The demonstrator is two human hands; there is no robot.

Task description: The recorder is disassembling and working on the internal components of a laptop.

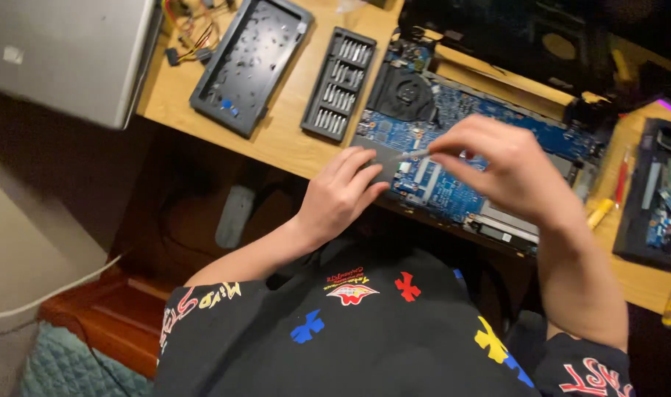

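The right hand (pixel 508 165) pinches a thin grey screwdriver (pixel 411 154) between thumb and fingertips, closed tight on its handle, the tip pointing left over the blue circuit board (pixel 453 140) of an opened laptop. The left hand (pixel 341 192) rests flat, fingers slightly spread and holding nothing, on the board's near left corner, right at the desk (pixel 277 140) edge. The board lies close to that front edge. To its left sit a bit set (pixel 339 82) and an empty black tray (pixel 249 62), with bare wood between them. A second board (pixel 662 195) lies at the far right.
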